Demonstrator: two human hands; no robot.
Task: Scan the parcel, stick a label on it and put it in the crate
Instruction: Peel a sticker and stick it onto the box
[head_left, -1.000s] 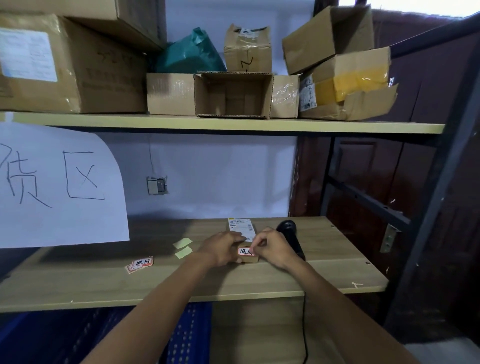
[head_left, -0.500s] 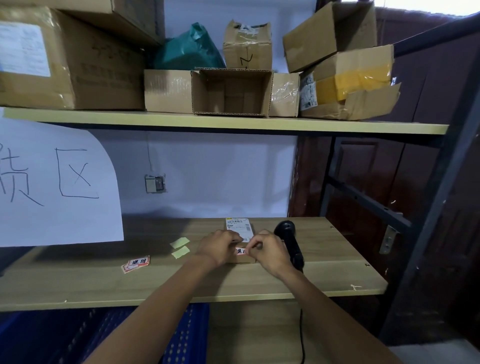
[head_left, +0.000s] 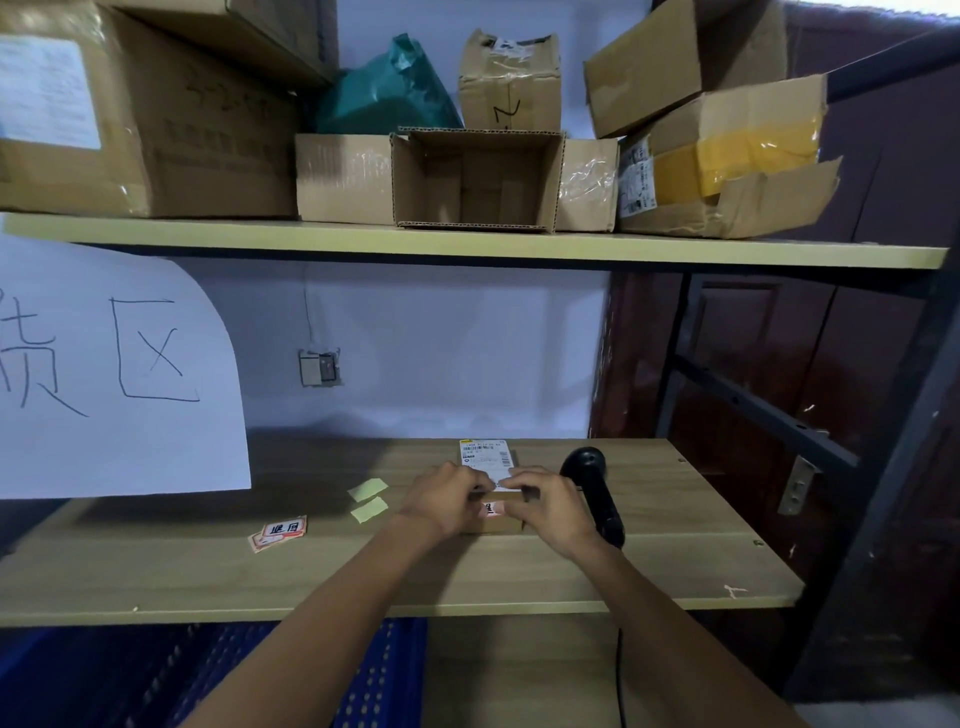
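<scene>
at the centre of the frame, a small cardboard parcel (head_left: 493, 519) lay flat on the wooden worktop (head_left: 649, 566), a white shipping slip (head_left: 485, 454) on its top face toward the far end. both of a person's hands rested on the parcel's near half. the left hand (head_left: 441, 501) was curled over the left side with its fingers bent down against the cardboard; the right hand (head_left: 545, 506) was curled over the right side, thumb and fingertips pinched close together where the two hands met. whether the right hand actually gripped anything between its fingertips could not be told. a small red-and-white label (head_left: 491, 509) showed on the parcel just below that meeting point, partly hidden by the hands.

just right of the right hand, a black handheld scanner (head_left: 595, 488) lay on the worktop, its cord dropping over the near edge. left of the parcel were two pale yellow paper scraps (head_left: 370, 499), and further left, toward the lower left of the frame, a small stack of red-and-white labels (head_left: 280, 532). a blue plastic crate (head_left: 374, 675) showed beneath the worktop at the bottom of the frame. a white sheet with hand-drawn characters (head_left: 114, 374) hung at the left, and cardboard boxes (head_left: 478, 176) crowded the upper shelf (head_left: 467, 244).
</scene>
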